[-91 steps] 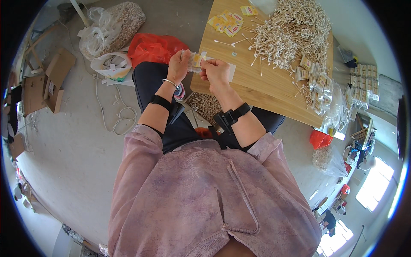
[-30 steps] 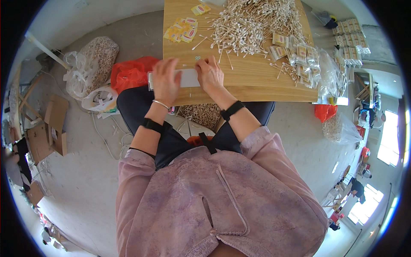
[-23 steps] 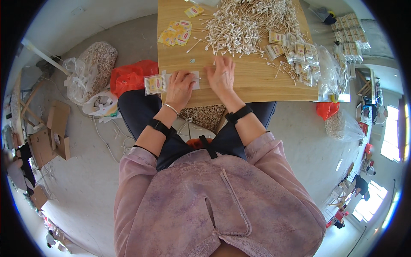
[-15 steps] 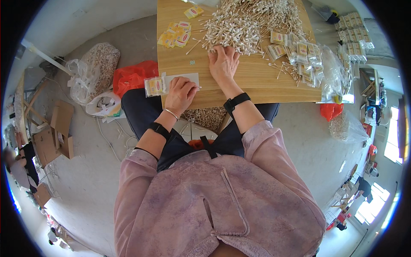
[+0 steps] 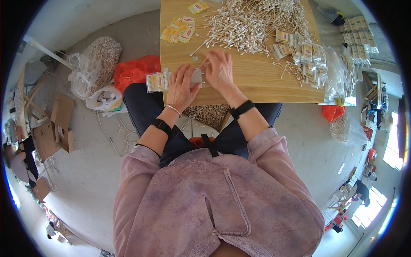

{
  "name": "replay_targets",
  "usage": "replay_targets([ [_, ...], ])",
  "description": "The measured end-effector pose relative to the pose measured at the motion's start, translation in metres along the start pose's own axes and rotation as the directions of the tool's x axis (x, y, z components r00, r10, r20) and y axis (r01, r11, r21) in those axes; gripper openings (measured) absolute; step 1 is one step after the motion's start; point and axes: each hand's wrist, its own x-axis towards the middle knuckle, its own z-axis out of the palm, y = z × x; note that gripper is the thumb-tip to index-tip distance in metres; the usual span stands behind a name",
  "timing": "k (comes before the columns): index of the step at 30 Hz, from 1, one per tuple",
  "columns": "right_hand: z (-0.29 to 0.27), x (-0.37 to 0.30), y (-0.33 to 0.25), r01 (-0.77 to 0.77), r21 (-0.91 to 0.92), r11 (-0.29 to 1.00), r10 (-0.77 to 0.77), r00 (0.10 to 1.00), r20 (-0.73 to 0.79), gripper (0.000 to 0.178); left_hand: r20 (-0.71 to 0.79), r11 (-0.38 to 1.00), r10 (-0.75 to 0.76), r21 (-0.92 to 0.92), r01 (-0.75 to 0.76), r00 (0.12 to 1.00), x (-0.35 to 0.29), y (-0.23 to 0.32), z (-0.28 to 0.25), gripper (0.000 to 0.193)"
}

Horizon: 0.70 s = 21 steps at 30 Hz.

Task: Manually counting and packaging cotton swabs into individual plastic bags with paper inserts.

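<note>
My left hand (image 5: 182, 88) lies over a pale grey-white slab (image 5: 196, 76) near the table's front edge, its fingers stretched out. Close by on its left is a clear pack of cotton swabs (image 5: 157, 82) with a yellow and white card in it. My right hand (image 5: 219, 73) is just to the right of the slab, its fingers pinched on a thin cotton swab (image 5: 203, 64). Beyond it spreads a big heap of loose cotton swabs (image 5: 244, 30). Whatever lies under my left palm is hidden.
Yellow and white cards (image 5: 179, 31) lie at the table's far left. Filled swab packs (image 5: 308, 55) pile up at its right, beside clear plastic bags (image 5: 334, 75). A red bag (image 5: 136, 73) and a sack of swabs (image 5: 101, 58) stand left of the wooden table (image 5: 265, 85).
My right hand has come back from the heap toward my left hand with a swab. My left hand's fingers have straightened and reach farther over the slab.
</note>
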Motion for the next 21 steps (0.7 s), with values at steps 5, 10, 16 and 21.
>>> replay_targets([
  [5, 0.005, 0.034, 0.014, -0.174, -0.135, 0.975, 0.161, 0.982, -0.099, 0.043, 0.08, 0.996, 0.049, 0.072, -0.054, 0.996, 0.005, 0.005, -0.003, 0.052],
  [10, 0.014, 0.032, 0.002, -0.138, -0.096, 0.986, 0.131, 0.989, -0.07, 0.02, 0.093, 0.994, 0.073, 0.07, -0.08, 0.993, 0.004, 0.001, -0.002, 0.047],
  [16, 0.009, 0.006, -0.001, -0.023, 0.022, 0.999, 0.024, 0.999, -0.033, 0.015, 0.066, 0.999, 0.012, 0.033, -0.014, 0.998, 0.002, 0.003, 0.0, 0.051],
  [21, -0.002, -0.008, 0.001, 0.063, 0.081, 0.995, -0.062, 0.998, -0.01, 0.019, -0.01, 0.997, -0.026, 0.077, 0.026, 1.0, 0.004, 0.003, 0.003, 0.066],
])
